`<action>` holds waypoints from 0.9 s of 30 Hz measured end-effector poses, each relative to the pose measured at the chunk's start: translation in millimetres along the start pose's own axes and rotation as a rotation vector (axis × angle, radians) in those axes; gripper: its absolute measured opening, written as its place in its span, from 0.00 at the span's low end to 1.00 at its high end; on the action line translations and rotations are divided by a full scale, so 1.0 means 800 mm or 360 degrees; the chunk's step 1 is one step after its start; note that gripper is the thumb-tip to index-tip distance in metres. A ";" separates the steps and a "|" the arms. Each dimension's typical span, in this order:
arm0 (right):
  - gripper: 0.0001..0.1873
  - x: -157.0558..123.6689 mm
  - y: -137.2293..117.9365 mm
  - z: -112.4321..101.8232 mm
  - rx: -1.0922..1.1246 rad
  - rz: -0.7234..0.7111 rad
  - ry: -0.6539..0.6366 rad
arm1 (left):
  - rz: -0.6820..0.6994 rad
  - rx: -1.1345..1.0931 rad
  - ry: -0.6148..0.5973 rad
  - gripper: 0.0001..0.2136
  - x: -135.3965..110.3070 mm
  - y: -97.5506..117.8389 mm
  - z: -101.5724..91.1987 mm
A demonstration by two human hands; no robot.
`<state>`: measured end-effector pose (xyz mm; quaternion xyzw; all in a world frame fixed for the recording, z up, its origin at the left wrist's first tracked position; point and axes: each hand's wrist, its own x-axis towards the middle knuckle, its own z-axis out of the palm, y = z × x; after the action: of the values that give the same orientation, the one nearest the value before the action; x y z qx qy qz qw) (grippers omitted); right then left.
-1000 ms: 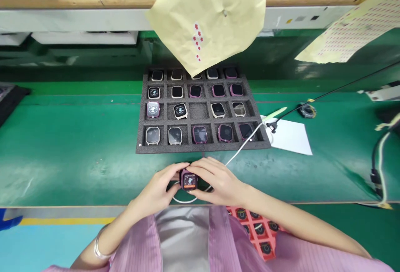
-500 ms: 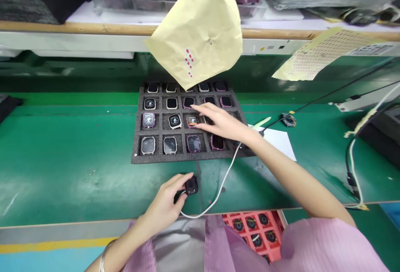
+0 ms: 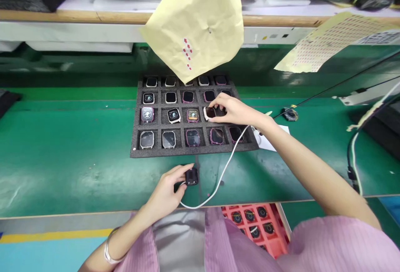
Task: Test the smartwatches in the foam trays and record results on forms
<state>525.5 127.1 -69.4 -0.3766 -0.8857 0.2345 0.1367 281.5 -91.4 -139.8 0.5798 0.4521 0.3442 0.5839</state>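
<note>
A dark grey foam tray (image 3: pixel 159 152) lies on the green bench, its compartments holding several square smartwatch faces. At a third-row compartment my right hand (image 3: pixel 233 109) pinches the sides of a light-rimmed watch face (image 3: pixel 209 113), which sits tilted there. To its left lies a purple-rimmed watch face (image 3: pixel 193 115) with a lit screen. Below the tray my left hand (image 3: pixel 170 186) grips a small black square charger (image 3: pixel 191 176) between thumb and fingers. A white cable (image 3: pixel 215 190) loops from near that hand up toward my right wrist.
A yellow paper sheet (image 3: pixel 200 26) hangs from the shelf over the tray's back row. A red tray (image 3: pixel 275 243) with round black parts stands below the bench edge. Right of the foam tray are white paper (image 3: pixel 265 143), a dark watch (image 3: pixel 290 114) and cables (image 3: pixel 351 155).
My right hand has left the lit purple-rimmed watch face and moved right to the light-rimmed one, gripping it. My left hand keeps the charger in nearly the same spot.
</note>
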 end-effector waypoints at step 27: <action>0.21 -0.130 -0.145 0.148 -0.0059 -0.0261 0.0099 | -0.0014 -0.0120 -0.0188 0.35 -0.002 0.012 -0.010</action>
<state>476.6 -56.6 -117.3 -0.3124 -0.9131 0.1943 0.1759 274.3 -89.3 -129.2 0.5747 0.4062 0.3236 0.6325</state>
